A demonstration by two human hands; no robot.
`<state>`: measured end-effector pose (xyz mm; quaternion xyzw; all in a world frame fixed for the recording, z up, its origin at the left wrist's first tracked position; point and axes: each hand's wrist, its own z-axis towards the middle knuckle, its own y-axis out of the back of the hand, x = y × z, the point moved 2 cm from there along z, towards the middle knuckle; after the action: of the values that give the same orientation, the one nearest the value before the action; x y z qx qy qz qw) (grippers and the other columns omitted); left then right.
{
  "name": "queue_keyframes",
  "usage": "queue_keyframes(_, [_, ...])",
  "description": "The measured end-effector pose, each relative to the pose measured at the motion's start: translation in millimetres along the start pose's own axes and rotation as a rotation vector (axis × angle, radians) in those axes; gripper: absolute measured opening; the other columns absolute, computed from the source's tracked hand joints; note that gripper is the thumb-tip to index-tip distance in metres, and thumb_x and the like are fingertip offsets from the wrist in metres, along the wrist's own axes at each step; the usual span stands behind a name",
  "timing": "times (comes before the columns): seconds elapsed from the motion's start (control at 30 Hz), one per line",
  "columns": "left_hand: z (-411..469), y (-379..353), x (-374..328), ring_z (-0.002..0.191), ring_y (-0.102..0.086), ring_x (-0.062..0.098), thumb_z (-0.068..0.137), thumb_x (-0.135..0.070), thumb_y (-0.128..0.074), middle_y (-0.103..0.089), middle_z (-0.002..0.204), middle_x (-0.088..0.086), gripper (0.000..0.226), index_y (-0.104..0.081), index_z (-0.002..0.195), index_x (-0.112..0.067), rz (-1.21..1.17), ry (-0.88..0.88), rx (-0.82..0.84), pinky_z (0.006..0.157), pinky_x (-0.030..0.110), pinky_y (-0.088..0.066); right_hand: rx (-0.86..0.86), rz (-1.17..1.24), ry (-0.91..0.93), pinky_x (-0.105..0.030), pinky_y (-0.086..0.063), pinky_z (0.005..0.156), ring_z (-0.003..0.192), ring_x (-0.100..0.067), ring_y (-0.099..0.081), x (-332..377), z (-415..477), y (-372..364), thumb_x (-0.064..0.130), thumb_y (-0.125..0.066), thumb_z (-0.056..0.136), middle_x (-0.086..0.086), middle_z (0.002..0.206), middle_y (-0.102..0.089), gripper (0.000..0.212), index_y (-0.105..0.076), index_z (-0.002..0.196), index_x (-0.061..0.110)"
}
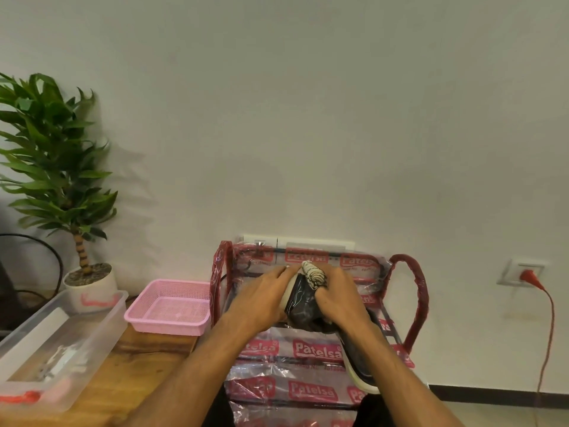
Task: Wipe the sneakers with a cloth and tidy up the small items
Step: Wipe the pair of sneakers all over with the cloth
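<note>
A second sneaker (358,368) lies on the shoe rack (317,349) beneath the right forearm. Beyond it, the held sneaker (303,306) sits between both hands, its long axis running away from the person. The left hand (261,300) grips its left side. The right hand (341,298) bunches the cloth (314,274) at its far end, so the wipe likely draws nearward.

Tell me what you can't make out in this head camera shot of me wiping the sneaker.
Head view:
- The sneaker toe and sides: covered by the cloth, left hand and right hand.
- The clear box contents: blurred behind hazy plastic, cut by the left edge.
- The rack lower shelves: cut off by the bottom edge.
</note>
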<state>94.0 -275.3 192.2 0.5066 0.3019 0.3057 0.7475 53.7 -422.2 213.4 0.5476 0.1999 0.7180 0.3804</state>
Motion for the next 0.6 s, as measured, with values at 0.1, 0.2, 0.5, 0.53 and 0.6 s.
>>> queue_keyframes(0.1, [3,-3,6,0.147,-0.017,0.018,0.076,-0.042,-0.079,-0.013,0.162,0.001,0.104,-0.014,0.155,-0.022,0.055,-0.1,-0.023,0.117,0.031,-0.012,-0.008,0.009,-0.015,-0.033,-0.057,0.074,0.078,-0.008,-0.062,-2,4,7,-0.007,-0.055,0.083,0.01,0.081,-0.062,0.034,-0.069,0.103,0.017])
queue_keyframes(0.2, [1,-3,10,0.145,-0.024,0.016,0.075,-0.051,-0.077,-0.028,0.158,0.0,0.099,-0.023,0.151,-0.021,0.021,-0.122,-0.075,0.117,0.031,-0.018,-0.041,0.01,-0.007,-0.029,-0.054,0.078,0.088,-0.012,-0.063,-2,5,16,-0.007,-0.055,0.084,0.004,0.098,-0.068,0.042,-0.067,0.114,0.019])
queue_keyframes(0.5, [-7,-8,-4,0.127,-0.047,0.014,0.074,-0.044,-0.077,-0.04,0.145,0.0,0.091,-0.029,0.147,-0.017,-0.185,0.06,-0.286,0.105,0.027,-0.043,-0.042,-0.375,0.327,-0.031,-0.029,0.112,0.133,-0.018,-0.043,17,-3,10,-0.005,-0.058,0.085,-0.002,0.142,-0.051,0.06,-0.049,0.139,0.018])
queue_keyframes(0.53, [-8,-10,-4,0.126,-0.048,0.015,0.074,-0.044,-0.078,-0.042,0.144,0.001,0.091,-0.031,0.146,-0.015,-0.204,0.067,-0.294,0.104,0.028,-0.044,-0.033,-0.421,0.358,-0.03,-0.018,0.116,0.137,-0.019,-0.039,17,-6,3,-0.006,-0.059,0.084,-0.004,0.145,-0.049,0.062,-0.048,0.14,0.016])
queue_keyframes(0.6, [-11,-14,-3,0.125,-0.051,0.018,0.071,-0.043,-0.08,-0.046,0.141,0.004,0.092,-0.036,0.145,-0.011,-0.211,0.061,-0.301,0.104,0.031,-0.046,-0.032,-0.498,0.4,-0.03,-0.01,0.114,0.133,-0.021,-0.047,14,-17,-8,-0.008,-0.071,0.071,-0.007,0.138,-0.056,0.068,-0.056,0.134,0.012])
